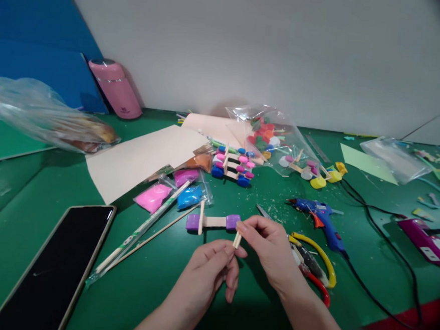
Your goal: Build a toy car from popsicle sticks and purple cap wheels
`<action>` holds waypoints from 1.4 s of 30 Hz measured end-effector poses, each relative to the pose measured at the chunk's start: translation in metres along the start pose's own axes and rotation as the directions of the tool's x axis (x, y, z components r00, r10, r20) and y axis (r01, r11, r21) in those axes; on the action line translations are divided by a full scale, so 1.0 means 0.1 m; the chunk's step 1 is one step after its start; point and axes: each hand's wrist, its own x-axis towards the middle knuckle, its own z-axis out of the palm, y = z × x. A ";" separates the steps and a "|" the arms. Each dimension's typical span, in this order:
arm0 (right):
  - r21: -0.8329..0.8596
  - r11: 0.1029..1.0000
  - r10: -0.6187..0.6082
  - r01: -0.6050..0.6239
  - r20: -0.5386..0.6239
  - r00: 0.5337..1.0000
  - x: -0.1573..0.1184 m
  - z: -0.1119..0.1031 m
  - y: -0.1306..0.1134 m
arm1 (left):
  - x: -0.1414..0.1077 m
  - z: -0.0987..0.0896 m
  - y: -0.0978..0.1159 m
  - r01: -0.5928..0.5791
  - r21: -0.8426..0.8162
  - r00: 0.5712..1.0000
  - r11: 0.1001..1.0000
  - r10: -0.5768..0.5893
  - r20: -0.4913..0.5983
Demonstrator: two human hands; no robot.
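Note:
Between the fingertips of both hands is a small bundle of short, pale wooden sticks (237, 241). My right hand (272, 249) pinches its upper end, and my left hand (211, 267) closes thumb and finger at the lower end. Just beyond them on the table lies a craft-stick piece (215, 222) with purple blocks at its two ends and a small stick standing across its left side. Fingertips of my right hand overlap the edge of its right purple block; whether they touch cannot be made out.
A blue glue gun (320, 217), pliers with yellow and red handles (329, 268) and a black cable are at right. Left are a phone (52, 269), wrapped chopsticks (140, 230) and clay packets (153, 196). Behind stand wheeled stick models (233, 166) and a bag of caps (267, 135).

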 end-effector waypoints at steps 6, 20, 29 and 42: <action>-0.011 1.000 0.000 0.000 -0.016 1.000 -0.01 0.01 0.00 | 0.00 -0.01 -0.01 -0.002 0.018 1.000 1.000 0.002 0.005; -0.011 1.000 0.007 -0.007 -0.006 1.000 -0.01 0.02 0.00 | 0.02 -0.03 -0.04 -0.018 0.022 1.000 1.000 0.018 0.018; -0.061 0.998 -0.033 0.030 -0.045 0.998 0.01 -0.03 0.01 | 0.01 -0.05 -0.05 -0.069 0.158 0.997 0.985 0.072 -0.013; -0.821 0.463 -0.153 0.333 0.296 0.943 -0.12 -0.04 0.11 | -0.03 -0.08 0.01 -0.249 0.315 0.947 0.916 0.299 -0.121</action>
